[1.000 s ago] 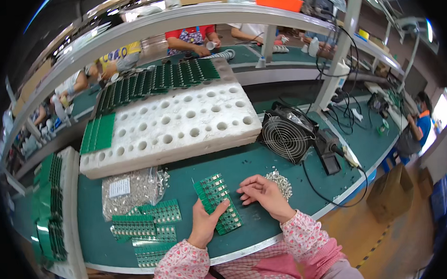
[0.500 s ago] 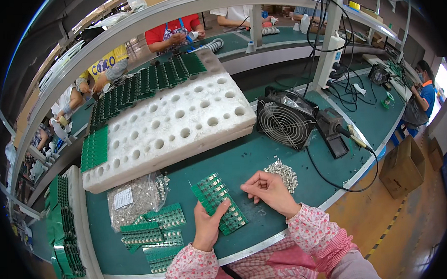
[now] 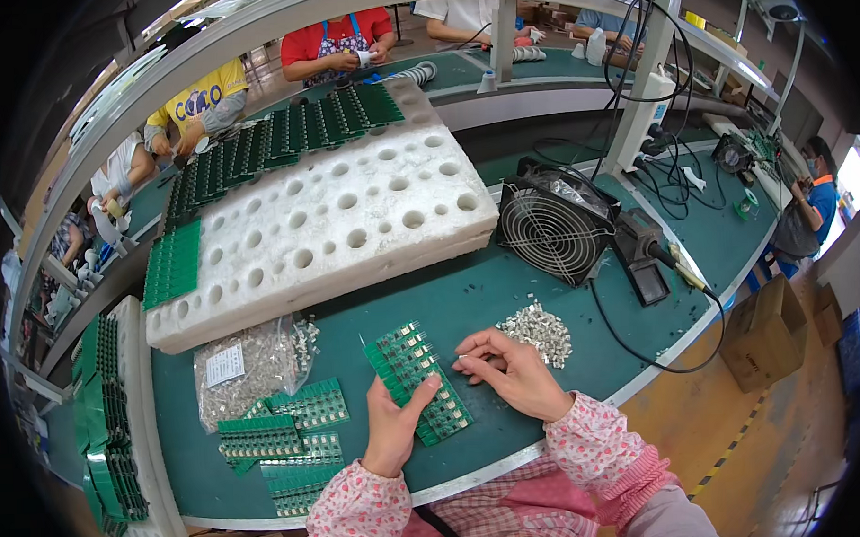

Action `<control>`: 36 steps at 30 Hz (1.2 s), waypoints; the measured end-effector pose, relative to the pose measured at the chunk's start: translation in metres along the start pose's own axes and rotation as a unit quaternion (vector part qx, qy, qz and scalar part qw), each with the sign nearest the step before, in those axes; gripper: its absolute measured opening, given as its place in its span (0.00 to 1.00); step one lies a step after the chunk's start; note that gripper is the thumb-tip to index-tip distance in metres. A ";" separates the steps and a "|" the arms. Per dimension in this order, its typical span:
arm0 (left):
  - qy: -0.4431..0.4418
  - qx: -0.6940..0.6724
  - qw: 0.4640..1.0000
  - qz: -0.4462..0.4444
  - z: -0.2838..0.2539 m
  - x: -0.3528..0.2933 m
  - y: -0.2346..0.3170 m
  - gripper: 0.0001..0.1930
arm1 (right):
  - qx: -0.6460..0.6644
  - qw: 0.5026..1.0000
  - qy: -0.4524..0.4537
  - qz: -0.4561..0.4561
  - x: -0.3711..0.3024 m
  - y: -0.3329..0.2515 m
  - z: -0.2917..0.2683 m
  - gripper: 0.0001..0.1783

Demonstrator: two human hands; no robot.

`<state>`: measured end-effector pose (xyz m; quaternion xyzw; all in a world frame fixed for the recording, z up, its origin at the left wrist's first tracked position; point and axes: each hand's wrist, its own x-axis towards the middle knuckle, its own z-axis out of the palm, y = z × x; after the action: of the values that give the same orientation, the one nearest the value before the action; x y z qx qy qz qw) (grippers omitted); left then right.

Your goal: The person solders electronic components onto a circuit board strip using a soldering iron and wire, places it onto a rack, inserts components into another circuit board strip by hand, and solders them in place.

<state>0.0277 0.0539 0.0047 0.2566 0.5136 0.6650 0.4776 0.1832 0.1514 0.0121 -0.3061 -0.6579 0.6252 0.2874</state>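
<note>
While I watch remotely, a long green-topped workbench (image 3: 450,296) lies below

Toward its back left corner I see a thick white foam block (image 3: 352,200) pitted with round holes. Near the front edge, the bare right hand (image 3: 521,374) has thumb and forefinger tips close together; I cannot tell whether they pinch anything. To its left, the bare left hand (image 3: 390,429) is clamped on a green rectangular circuit-board panel (image 3: 412,364), up over the surface. Just beyond the right hand lies a heap of small silvery parts (image 3: 541,333).
</note>
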 end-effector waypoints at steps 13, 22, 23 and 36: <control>-0.010 0.017 1.000 0.011 -0.003 0.000 -0.005 0.14 | 0.033 0.998 -0.018 0.041 0.000 -0.003 0.001 0.08; -0.031 0.079 0.996 0.026 -0.003 -0.001 -0.006 0.14 | 0.002 0.999 -0.019 0.036 0.003 0.002 -0.001 0.09; -0.045 0.091 0.995 0.026 -0.002 -0.002 -0.003 0.15 | 0.002 0.999 -0.019 0.037 0.003 0.003 -0.001 0.09; -0.067 0.141 0.987 0.037 0.000 -0.002 -0.004 0.15 | 0.109 0.981 -0.128 0.100 0.006 0.006 -0.016 0.09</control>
<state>0.0299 0.0522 0.0007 0.3839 0.5596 0.5844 0.4450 0.1923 0.1664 0.0068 -0.2546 -0.5835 0.7527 0.1680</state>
